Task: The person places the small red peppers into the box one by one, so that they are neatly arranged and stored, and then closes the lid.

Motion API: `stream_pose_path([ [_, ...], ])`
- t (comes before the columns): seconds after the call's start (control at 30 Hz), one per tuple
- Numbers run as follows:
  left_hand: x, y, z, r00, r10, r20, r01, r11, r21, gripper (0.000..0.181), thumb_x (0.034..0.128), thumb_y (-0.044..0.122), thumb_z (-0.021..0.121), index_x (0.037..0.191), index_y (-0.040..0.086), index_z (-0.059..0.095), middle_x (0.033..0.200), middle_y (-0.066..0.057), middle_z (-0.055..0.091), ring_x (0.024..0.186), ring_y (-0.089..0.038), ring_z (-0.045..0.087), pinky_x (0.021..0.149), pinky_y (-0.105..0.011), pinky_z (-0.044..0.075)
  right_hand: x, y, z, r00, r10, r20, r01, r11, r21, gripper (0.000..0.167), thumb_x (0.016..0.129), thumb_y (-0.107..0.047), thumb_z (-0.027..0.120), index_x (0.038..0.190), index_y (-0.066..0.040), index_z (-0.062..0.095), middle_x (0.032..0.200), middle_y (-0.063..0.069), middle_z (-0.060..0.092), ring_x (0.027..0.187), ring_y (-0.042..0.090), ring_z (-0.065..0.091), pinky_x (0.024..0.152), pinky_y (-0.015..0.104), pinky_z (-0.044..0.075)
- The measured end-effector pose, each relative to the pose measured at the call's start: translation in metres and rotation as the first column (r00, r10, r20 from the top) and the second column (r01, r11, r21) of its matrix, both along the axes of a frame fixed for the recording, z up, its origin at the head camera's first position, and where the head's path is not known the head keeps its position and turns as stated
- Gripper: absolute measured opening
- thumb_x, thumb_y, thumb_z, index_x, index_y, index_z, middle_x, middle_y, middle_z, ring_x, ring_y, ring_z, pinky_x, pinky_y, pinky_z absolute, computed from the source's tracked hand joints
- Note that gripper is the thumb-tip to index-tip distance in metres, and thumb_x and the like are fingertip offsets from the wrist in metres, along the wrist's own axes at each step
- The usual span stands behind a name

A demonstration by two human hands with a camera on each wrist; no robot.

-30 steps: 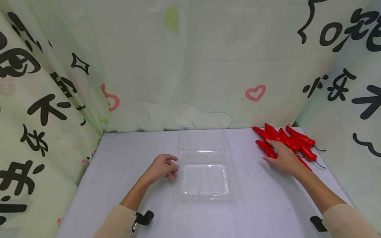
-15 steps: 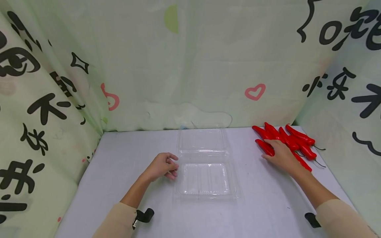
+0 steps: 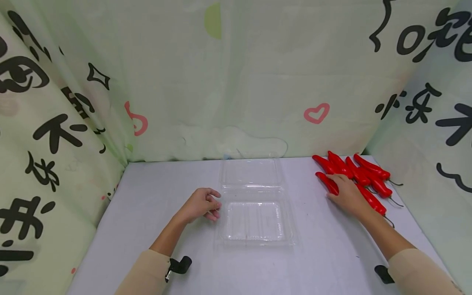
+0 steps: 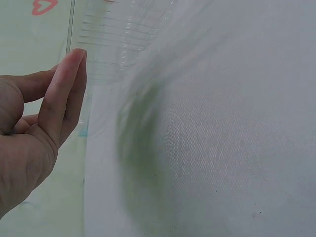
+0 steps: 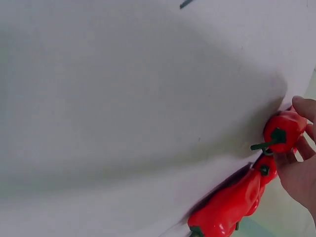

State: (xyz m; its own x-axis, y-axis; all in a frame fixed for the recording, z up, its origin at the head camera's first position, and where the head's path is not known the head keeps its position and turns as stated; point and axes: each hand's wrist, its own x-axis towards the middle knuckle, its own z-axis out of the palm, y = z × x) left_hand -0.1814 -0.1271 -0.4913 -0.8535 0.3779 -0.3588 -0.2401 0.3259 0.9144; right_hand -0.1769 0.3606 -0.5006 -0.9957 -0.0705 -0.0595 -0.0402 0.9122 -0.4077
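Observation:
My right hand (image 3: 346, 197) grips a red chili pepper (image 3: 326, 182) at the left front of a pile. In the right wrist view, thumb and fingers go round this held pepper (image 5: 284, 129), its green stem pointing out. The other red chili peppers (image 3: 372, 180) lie close behind and beside the hand. A clear plastic hinged box (image 3: 254, 237) lies unfolded in the middle, its lid (image 3: 250, 173) laid back towards the curtain. My left hand (image 3: 201, 205) is beside the box's left edge, fingers loosely bent, holding nothing. Whether its fingertips touch the box, I cannot tell.
The white table (image 3: 147, 229) meets a printed curtain (image 3: 184, 82) at the back, and more curtain stands along both sides. A black strap piece (image 3: 180, 265) sits at the left sleeve, another (image 3: 384, 274) at the right. The peppers lie near the table's right back corner.
My right forearm has shifted a little left, uncovering more of a pepper beneath it. The gripped pepper has moved slightly left. My left hand and the box stay put.

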Motion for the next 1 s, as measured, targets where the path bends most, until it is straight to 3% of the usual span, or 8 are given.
stream_pose_path([
  [0.47,-0.0005,-0.0012,0.0002,1.0,-0.005,0.0,0.005,1.0,0.014,0.037,0.0958,-0.004,0.067,0.131,-0.01,0.056,0.097,-0.027,0.07,0.072,-0.033,0.076,0.061,-0.038,0.065,0.0046,-0.0021,-0.0058,0.998,-0.036,0.043,0.037,0.999,-0.017,0.091,0.083,-0.018,0.085,0.156,0.0,0.035,0.148,0.037,0.036,0.132,0.058,0.037,0.09,0.07,0.055],
  [1.0,0.0007,0.0001,0.0019,1.0,0.003,0.015,-0.003,1.0,0.019,0.038,0.0954,-0.005,0.067,0.131,-0.011,0.055,0.099,-0.029,0.069,0.075,-0.035,0.076,0.062,-0.04,0.066,0.0091,-0.0002,-0.0062,0.995,-0.091,0.033,0.092,0.994,-0.053,0.086,0.085,-0.017,0.083,0.157,-0.001,0.037,0.149,0.036,0.041,0.132,0.057,0.038,0.092,0.072,0.053],
])
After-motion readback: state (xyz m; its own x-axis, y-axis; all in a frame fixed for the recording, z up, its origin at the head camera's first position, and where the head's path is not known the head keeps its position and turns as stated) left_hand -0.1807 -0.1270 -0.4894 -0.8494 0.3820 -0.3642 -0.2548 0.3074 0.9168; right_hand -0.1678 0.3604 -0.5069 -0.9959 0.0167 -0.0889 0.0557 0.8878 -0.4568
